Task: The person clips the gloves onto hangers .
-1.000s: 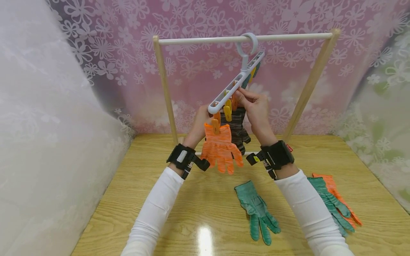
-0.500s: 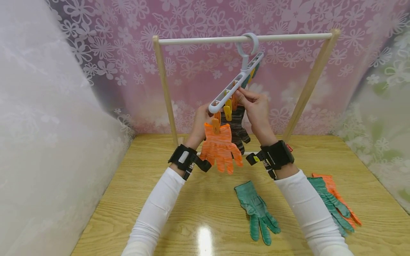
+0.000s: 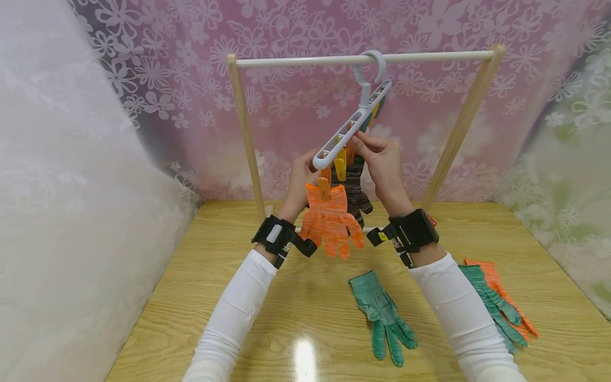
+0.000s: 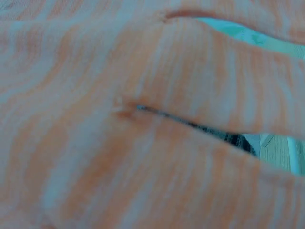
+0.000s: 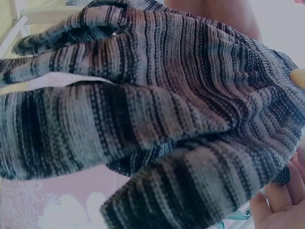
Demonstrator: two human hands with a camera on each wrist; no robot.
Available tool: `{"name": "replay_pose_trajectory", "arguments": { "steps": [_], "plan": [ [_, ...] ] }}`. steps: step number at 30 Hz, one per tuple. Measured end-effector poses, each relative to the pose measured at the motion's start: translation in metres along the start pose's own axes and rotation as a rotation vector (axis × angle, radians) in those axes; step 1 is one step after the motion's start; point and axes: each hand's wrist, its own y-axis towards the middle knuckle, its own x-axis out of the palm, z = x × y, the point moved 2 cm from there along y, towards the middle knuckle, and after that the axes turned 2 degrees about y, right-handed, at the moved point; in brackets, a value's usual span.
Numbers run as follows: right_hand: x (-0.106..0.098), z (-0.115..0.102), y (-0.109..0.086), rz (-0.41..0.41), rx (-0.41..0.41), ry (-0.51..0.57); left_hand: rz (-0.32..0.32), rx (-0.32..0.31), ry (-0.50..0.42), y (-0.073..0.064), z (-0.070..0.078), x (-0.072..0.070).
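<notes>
I see a rack (image 3: 245,127) with pale wooden posts (image 3: 460,132) and a white rod (image 3: 296,62) across its top, standing before a pink backdrop (image 3: 191,106) printed with white flowers. Along the left hangs a whitish sheet (image 3: 86,212); along the right, a curtain (image 3: 563,175) with flowers and green leaves. Below spreads the wood-grain surface (image 3: 181,286), a bright glare (image 3: 304,358) low in my view.

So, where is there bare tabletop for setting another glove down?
Bare tabletop lies left of the left sleeve, and between that sleeve and the middle green glove. Just outside the right sleeve it is crowded: another green glove overlaps an orange glove. Above, the hanger, left hand, right hand, dark glove and clipped orange glove crowd together.
</notes>
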Motion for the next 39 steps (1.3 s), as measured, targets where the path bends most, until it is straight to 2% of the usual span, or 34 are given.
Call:
{"name": "replay_pose_trajectory", "arguments": {
  "steps": [10,19,25,33,39],
  "plan": [
    [-0.001,0.0,-0.001,-0.027,-0.014,0.028,0.012,0.012,0.033,0.001,0.0,0.0],
    [0.0,0.002,-0.003,-0.049,-0.021,0.047,0.011,-0.046,0.041,0.003,-0.001,-0.002],
    [0.0,0.007,-0.003,-0.076,-0.054,0.073,-0.009,-0.051,0.038,0.0,-0.003,-0.005],
    [-0.001,0.011,-0.005,-0.105,-0.045,0.087,-0.019,-0.048,0.026,-0.003,-0.008,-0.007],
    [-0.004,0.013,-0.007,-0.118,-0.028,0.048,-0.005,-0.083,0.022,-0.006,-0.011,-0.009]
  ]
}}
